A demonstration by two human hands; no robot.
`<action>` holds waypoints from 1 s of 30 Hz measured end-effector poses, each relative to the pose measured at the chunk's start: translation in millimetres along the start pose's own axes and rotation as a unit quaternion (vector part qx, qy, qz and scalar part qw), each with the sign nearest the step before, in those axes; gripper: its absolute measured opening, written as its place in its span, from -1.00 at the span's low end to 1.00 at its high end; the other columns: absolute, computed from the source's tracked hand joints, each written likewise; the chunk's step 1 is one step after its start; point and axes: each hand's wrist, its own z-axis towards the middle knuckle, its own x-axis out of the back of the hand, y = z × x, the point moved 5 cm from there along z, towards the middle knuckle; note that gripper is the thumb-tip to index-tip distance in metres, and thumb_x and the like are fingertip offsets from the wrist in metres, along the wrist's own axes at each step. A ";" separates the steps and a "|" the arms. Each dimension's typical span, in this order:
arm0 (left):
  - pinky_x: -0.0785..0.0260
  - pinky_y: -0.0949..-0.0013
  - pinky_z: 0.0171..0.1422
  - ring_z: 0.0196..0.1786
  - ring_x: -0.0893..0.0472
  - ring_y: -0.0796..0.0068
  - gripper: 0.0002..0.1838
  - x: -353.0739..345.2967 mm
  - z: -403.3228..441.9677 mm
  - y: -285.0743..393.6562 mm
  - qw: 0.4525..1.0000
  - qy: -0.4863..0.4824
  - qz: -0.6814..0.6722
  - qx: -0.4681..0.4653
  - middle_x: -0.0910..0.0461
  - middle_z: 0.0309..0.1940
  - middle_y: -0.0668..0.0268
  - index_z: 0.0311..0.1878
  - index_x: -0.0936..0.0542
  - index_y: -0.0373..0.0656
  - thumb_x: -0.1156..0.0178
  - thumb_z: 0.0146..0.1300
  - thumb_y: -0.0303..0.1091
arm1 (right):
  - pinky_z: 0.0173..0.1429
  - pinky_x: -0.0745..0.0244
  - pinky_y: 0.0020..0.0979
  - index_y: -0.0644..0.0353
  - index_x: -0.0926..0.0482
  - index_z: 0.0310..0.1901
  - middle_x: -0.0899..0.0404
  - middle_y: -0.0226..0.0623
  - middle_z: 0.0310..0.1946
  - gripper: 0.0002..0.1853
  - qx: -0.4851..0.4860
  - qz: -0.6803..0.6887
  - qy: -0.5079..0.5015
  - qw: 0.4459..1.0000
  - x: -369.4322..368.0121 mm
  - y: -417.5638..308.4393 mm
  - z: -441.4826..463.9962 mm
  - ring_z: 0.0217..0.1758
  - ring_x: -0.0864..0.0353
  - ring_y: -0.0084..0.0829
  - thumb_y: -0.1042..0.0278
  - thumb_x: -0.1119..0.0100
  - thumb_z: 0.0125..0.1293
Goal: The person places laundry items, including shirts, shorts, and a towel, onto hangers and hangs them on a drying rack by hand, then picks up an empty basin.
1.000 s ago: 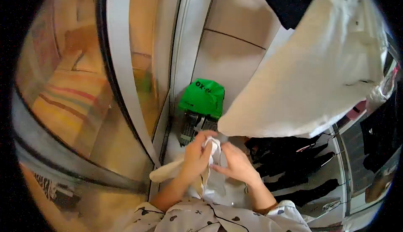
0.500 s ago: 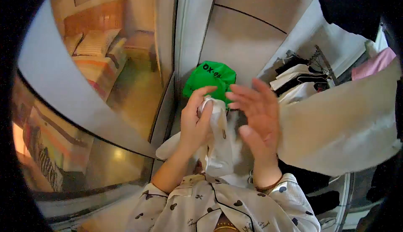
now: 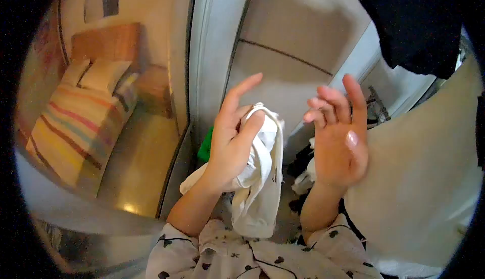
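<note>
My left hand (image 3: 230,145) is closed on a bunched white cloth (image 3: 257,203), with the thumb pressed over its top edge and the index finger pointing up and away. The cloth hangs down in folds below the hand, and one part of it sticks out to the left past my wrist. Whether it is a garment or a bag, I cannot tell. To the right, my right hand (image 3: 339,137) is raised in the air, apart from the cloth. Its palm shows, the fingers are loosely bent and spread, and nothing is in them.
A tall mirror-like panel at left shows a bed (image 3: 76,122) with a striped cover. Pale cabinet doors (image 3: 283,72) stand ahead. Part of a green bag (image 3: 204,145) shows behind my left hand. A large beige cloth (image 3: 414,178) and a black garment (image 3: 409,21) hang at right.
My view has shifted, and the green bag is now mostly hidden behind my left hand. My right hand has moved right, away from the cloth. The left hand keeps its hold.
</note>
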 end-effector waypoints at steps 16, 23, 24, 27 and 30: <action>-0.41 0.40 0.13 0.02 -0.58 0.40 -0.35 -46.9 257.8 67.6 0.972 -0.136 -0.065 -0.181 -0.55 0.05 0.08 0.42 -0.20 -0.16 -0.03 0.22 -0.54 | 0.54 0.09 -0.28 0.39 -0.07 0.41 -0.09 -0.03 0.43 -0.36 0.156 -0.258 -0.044 0.953 -23.0 25.8 338.8 0.52 -0.02 -0.20 0.30 0.03 0.38; -0.43 0.32 0.08 -0.07 -0.58 0.27 -0.34 -142.8 357.7 42.9 0.956 -0.162 0.024 -0.242 -0.55 0.00 0.01 0.40 -0.24 -0.15 -0.09 0.18 -0.44 | 0.40 -0.23 -0.28 0.33 -0.30 0.29 -0.47 -0.11 0.16 -0.48 0.255 -0.454 0.146 0.841 108.3 -77.5 379.9 0.25 -0.42 -0.27 0.33 -0.02 0.33; -0.43 0.32 0.07 -0.07 -0.58 0.26 -0.33 -157.0 372.2 35.0 0.957 -0.183 0.005 -0.225 -0.55 0.00 0.01 0.40 -0.24 -0.14 -0.10 0.17 -0.43 | 0.38 -0.26 -0.27 0.33 -0.33 0.25 -0.49 -0.10 0.13 -0.53 0.270 -0.431 0.158 0.847 132.8 -96.9 382.9 0.24 -0.44 -0.26 0.31 0.02 0.36; -0.44 0.29 0.05 -0.08 -0.59 0.25 -0.32 -113.1 356.2 52.0 0.955 -0.196 -0.027 -0.219 -0.56 -0.02 0.00 0.40 -0.24 -0.14 -0.11 0.16 -0.43 | 0.39 -0.29 -0.20 0.33 -0.41 0.05 -0.49 -0.03 0.11 -0.64 0.291 -0.350 0.175 0.873 96.6 -107.2 358.9 0.23 -0.45 -0.16 0.22 0.23 0.45; -0.44 0.29 0.04 -0.08 -0.59 0.25 -0.32 -135.5 384.0 42.2 0.949 -0.210 -0.030 -0.235 -0.57 -0.03 0.00 0.41 -0.23 -0.15 -0.12 0.16 -0.43 | 0.27 -0.38 -0.15 0.18 -0.47 0.00 -0.55 -0.15 -0.02 -0.71 0.264 -0.344 0.086 0.897 127.1 -121.8 385.4 0.15 -0.51 -0.23 0.22 0.15 0.41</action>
